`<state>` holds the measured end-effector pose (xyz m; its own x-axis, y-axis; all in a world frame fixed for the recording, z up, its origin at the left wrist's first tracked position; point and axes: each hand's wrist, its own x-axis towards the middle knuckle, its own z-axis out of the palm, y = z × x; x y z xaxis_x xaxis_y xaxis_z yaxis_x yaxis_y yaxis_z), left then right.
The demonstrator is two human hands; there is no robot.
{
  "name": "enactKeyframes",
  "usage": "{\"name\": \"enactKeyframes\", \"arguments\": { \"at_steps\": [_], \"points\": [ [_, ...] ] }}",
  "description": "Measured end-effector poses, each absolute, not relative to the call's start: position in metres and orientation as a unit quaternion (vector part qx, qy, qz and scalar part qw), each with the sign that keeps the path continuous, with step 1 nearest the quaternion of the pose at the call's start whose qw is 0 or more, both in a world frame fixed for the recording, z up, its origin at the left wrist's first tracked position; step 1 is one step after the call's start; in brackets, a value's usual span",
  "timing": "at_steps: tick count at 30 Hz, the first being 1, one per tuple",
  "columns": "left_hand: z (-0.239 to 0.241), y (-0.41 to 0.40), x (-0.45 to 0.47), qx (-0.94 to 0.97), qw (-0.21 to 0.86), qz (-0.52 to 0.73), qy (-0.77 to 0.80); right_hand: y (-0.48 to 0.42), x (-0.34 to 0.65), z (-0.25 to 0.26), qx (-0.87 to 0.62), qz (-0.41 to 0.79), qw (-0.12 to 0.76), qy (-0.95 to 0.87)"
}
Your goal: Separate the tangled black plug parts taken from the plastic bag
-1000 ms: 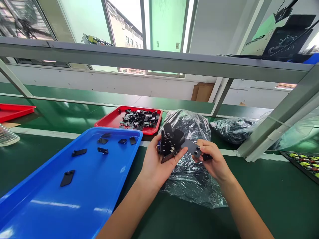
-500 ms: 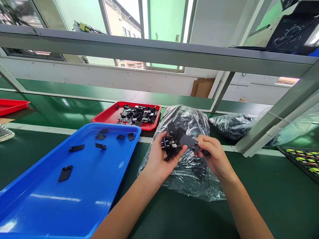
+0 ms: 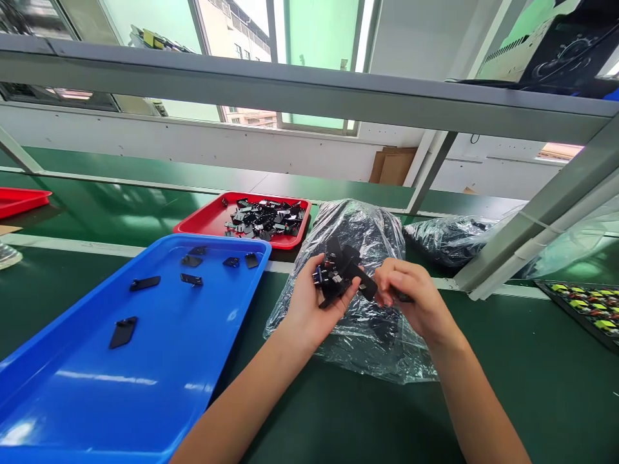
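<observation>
My left hand [image 3: 314, 296] cradles a bunch of small black plastic parts [image 3: 334, 274], some with flat plates and some with shiny knobs. One flat part juts from the bunch toward the right. Close beside it, my right hand [image 3: 411, 293] is closed, with the dark end of a black part [image 3: 402, 296] showing under its fingers; the rest of that piece is hidden. Both hands are above a clear plastic bag [image 3: 358, 219] filled with dark parts.
A blue tray [image 3: 145, 380] with several black parts takes up the left side. Behind it sits a red tray [image 3: 193, 222] heaped with black parts. At right stand a shelf post [image 3: 512, 232], another bag [image 3: 440, 241] and a black tray [image 3: 585, 309] of yellow-green pieces.
The flat plate that lay between both hands no longer spans them; a narrower part now sticks out of my left hand's bunch. My right fingers have curled in more. The view has shifted slightly.
</observation>
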<state>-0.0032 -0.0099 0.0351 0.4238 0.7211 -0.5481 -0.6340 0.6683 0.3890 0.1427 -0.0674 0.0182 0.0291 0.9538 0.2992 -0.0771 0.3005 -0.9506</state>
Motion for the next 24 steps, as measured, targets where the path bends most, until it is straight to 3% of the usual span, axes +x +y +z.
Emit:
{"name": "enactKeyframes", "arguments": {
  "at_steps": [4,8,24],
  "points": [
    [0.039,-0.01,-0.005,0.071,0.84,0.398,0.363,-0.06,0.145,0.018,-0.258,0.603,0.682,-0.323],
    [0.039,-0.01,-0.006,0.066,0.836,0.403,0.365,-0.05,0.147,0.011,-0.253,0.614,0.735,-0.139],
    [0.039,-0.01,-0.008,0.064,0.855,0.392,0.333,-0.055,0.135,0.011,-0.241,0.528,0.799,-0.155]
  ]
}}
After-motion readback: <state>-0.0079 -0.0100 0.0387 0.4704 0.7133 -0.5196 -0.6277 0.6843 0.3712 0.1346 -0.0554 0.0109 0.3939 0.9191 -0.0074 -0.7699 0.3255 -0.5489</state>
